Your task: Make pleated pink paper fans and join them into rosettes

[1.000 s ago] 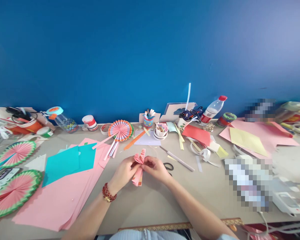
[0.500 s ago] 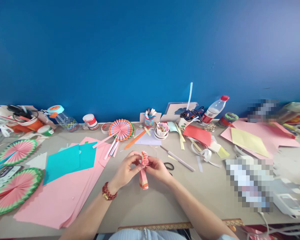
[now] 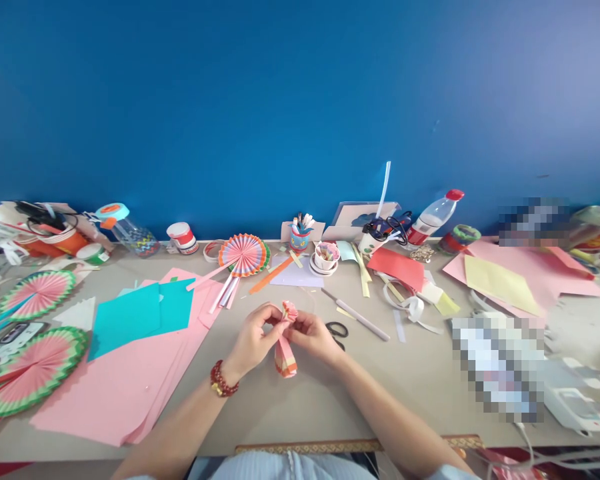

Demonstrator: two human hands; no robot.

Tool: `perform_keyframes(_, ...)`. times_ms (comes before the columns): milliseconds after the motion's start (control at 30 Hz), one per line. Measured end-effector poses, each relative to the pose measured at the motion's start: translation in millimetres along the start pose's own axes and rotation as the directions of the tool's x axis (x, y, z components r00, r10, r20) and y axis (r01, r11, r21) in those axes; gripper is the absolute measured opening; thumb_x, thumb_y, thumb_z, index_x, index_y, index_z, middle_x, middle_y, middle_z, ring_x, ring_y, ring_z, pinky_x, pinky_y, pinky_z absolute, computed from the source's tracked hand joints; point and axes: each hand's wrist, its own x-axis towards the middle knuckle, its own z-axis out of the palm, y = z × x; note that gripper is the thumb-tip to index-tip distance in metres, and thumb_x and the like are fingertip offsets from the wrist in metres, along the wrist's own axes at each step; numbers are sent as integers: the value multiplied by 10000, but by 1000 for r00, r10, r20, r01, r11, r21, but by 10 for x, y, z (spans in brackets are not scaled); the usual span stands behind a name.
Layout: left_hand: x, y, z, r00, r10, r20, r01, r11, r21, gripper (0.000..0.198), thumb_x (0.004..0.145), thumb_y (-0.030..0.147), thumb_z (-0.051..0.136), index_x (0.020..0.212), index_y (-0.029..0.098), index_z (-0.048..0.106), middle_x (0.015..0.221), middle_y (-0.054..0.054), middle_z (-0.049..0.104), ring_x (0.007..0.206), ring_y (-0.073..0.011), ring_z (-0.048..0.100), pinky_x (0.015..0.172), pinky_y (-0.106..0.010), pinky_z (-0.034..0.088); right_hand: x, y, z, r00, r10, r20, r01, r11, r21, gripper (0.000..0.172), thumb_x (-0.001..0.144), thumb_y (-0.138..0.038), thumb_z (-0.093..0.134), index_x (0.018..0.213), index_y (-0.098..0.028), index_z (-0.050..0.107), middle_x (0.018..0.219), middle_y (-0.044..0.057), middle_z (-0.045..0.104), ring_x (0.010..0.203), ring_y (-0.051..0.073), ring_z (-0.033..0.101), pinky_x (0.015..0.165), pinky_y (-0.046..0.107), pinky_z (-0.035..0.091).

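Between my two hands is a strip of pleated paper (image 3: pixel 285 357), pink with orange and white at its ends, pinched at its middle. My left hand (image 3: pixel 258 339) grips it from the left, thumb and fingers pressed together. From the right, my right hand (image 3: pixel 314 336) pinches the same folded paper. The upper end fans out a little above my fingertips, and the lower end hangs down, slightly spread. Black-handled scissors (image 3: pixel 338 329) lie on the table just right of my right hand, partly hidden by it.
Pink sheets (image 3: pixel 125 400) and teal sheets (image 3: pixel 130 320) lie at left, beside finished round paper fans (image 3: pixel 37 367). Another paper fan (image 3: pixel 244 255) lies behind my hands. A pale stick-like tool (image 3: pixel 363 320), red paper (image 3: pixel 397 268) and a bottle (image 3: pixel 434 217) are at right.
The lower end of the pleated paper has spread wider and shifted slightly left. Both hands keep their pinch at its middle. The view has shifted slightly.
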Motion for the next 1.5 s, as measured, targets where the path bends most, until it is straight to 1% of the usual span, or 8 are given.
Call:
perform_keyframes(100,7,26,-16,1000,-8,16,9,1000,-8,119,912,275,562,832,196,601,851,-25,624,815,-166,614,780,-274,500,-7,-39,18,1000,-3,-20,3,1000,29,344,779,-451,741,940,-156,669,836,36,681,753,181,648,754,328,530)
perform_keyframes(200,-2,34,-32,998,-29,60,31,999,-24,119,895,313,598,908,199,627,931,-43,643,855,-176,630,791,-283,513,-9,-66,5,995,-29,-94,31,999,20,310,768,-452,742,880,-173,669,817,32,680,759,187,647,755,332,536)
perform_keyframes(367,-39,4,-20,972,-171,164,194,972,-134,192,890,379,600,919,189,605,862,-34,681,796,-175,660,721,-274,520,-3,-91,-46,964,-111,-243,95,993,-75,263,761,-436,742,777,-188,657,762,19,654,705,170,614,710,303,527)
perform_keyframes(533,-61,-58,12,962,-211,176,245,948,-203,226,890,407,605,898,182,581,800,-13,649,725,-154,630,688,-269,505,-14,-85,-46,958,-121,-260,98,990,-103,254,760,-415,752,739,-185,645,731,10,635,684,157,584,702,293,507)
perform_keyframes(767,-77,-128,57,939,-277,205,336,867,-368,279,866,451,626,889,183,554,810,4,594,742,-139,589,685,-250,475,-4,-56,-32,962,-67,-263,40,994,-105,256,758,-430,736,792,-185,669,758,18,662,714,172,607,721,305,528)
perform_keyframes(1133,-109,-178,90,942,-274,194,332,845,-419,264,874,422,638,867,178,537,736,37,547,660,-103,519,617,-217,399,-5,-73,-28,969,-77,-235,48,990,-130,243,790,-420,706,784,-184,651,747,20,662,698,173,616,699,303,527)
perform_keyframes(1367,-109,-167,90,952,-258,162,299,893,-336,251,882,423,614,833,192,527,704,36,575,651,-123,569,615,-225,444,-9,-49,-45,963,-124,-237,87,983,-161,237,807,-409,697,770,-180,651,735,16,650,688,169,601,693,300,510)
perform_keyframes(1500,-120,-89,80,968,-229,105,246,947,-205,216,910,416,567,900,200,570,780,0,642,722,-154,640,590,-219,477,-28,-59,-57,959,-183,-218,128,961,-243,234,847,-404,665,799,-174,668,758,28,661,704,174,600,695,298,500)
